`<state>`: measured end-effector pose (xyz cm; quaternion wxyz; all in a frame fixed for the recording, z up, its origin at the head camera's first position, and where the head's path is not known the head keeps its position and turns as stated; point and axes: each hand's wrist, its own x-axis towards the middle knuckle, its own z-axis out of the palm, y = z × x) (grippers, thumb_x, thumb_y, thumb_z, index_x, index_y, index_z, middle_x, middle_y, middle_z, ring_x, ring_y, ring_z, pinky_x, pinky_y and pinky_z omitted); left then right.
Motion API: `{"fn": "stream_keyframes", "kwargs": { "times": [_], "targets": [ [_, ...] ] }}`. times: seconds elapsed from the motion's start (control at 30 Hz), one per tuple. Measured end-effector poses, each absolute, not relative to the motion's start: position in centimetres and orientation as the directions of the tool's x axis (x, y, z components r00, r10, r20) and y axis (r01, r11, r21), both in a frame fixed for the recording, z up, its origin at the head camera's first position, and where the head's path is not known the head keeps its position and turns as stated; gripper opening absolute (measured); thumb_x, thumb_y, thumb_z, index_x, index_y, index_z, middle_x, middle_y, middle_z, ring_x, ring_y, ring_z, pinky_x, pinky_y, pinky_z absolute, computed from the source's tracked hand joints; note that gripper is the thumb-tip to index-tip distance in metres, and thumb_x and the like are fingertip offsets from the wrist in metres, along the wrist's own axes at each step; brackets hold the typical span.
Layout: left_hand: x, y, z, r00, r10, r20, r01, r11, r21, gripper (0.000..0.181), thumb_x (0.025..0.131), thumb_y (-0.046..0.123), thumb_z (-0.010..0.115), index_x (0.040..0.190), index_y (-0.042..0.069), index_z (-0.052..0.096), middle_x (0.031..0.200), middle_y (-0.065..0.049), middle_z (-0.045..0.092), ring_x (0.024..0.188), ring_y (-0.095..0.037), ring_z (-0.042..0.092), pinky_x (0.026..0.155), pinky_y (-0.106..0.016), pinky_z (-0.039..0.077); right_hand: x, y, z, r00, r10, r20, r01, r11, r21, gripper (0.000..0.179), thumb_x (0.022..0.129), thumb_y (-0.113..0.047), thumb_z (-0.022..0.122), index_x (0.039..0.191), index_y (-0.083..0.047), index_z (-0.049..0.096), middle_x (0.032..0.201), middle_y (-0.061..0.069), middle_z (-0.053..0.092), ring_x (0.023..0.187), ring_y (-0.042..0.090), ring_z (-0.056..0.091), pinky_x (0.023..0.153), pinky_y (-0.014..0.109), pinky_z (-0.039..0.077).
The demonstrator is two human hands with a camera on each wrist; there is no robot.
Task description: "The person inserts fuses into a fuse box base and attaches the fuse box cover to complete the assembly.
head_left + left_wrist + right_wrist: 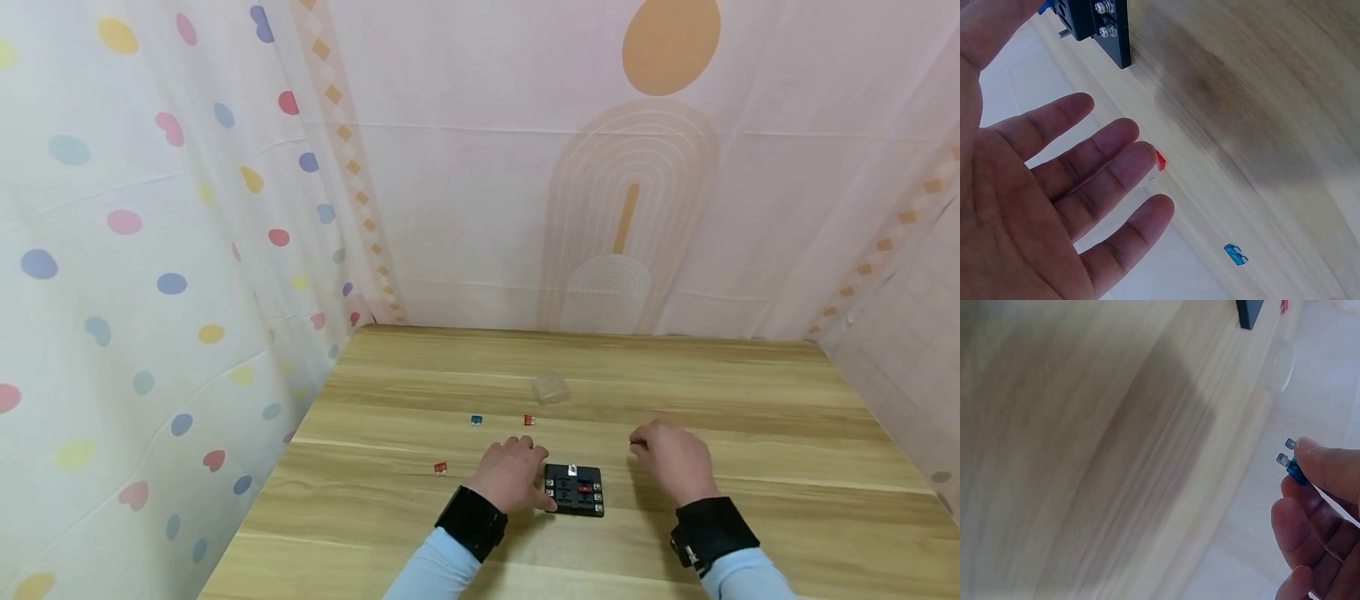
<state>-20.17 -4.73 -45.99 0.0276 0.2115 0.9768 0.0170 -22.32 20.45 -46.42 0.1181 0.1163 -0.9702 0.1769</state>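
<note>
A black fuse block (573, 508) lies flat on the table, with metal screw terminals along its sides and a red blade fuse (584, 489) seated in it. My left hand (513, 477) is at the block's left side, its thumb by the near left corner and its fingers loosely extended; whether the thumb touches is unclear. To the right of the block, my right hand (672, 460) is raised over the table. Its thumb and finger pinch a blue blade fuse (1298, 473), whose metal prongs stick out, as the right wrist view shows.
Beyond the left hand lie a blue blade fuse (476, 420) and a red one (528, 420). Another red fuse (440, 468) is to the hand's left. A clear plastic cover (551, 388) sits farther back on the wooden table (735, 392), near the patterned curtain (465, 208).
</note>
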Motion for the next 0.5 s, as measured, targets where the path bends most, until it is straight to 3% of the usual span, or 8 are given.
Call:
{"fn": "stream_keyframes", "kwargs": {
  "times": [0.5],
  "targets": [
    [-20.3, -4.3, -46.2, -0.896, 0.443, -0.020, 0.441, 0.896, 0.054, 0.074, 0.068, 0.059, 0.084, 0.124, 0.014, 0.067, 0.108, -0.002, 0.065, 0.098, -0.019, 0.061, 0.078, -0.035, 0.052, -20.9, 19.2, -46.2, -0.930, -0.220, 0.293, -0.314, 0.890, -0.330, 0.008, 0.080, -0.009, 0.081, 0.086, -0.011, 0.077, 0.081, 0.001, 0.068, 0.070, 0.017, 0.064, 0.058, 0.036, 0.050]
  ]
}}
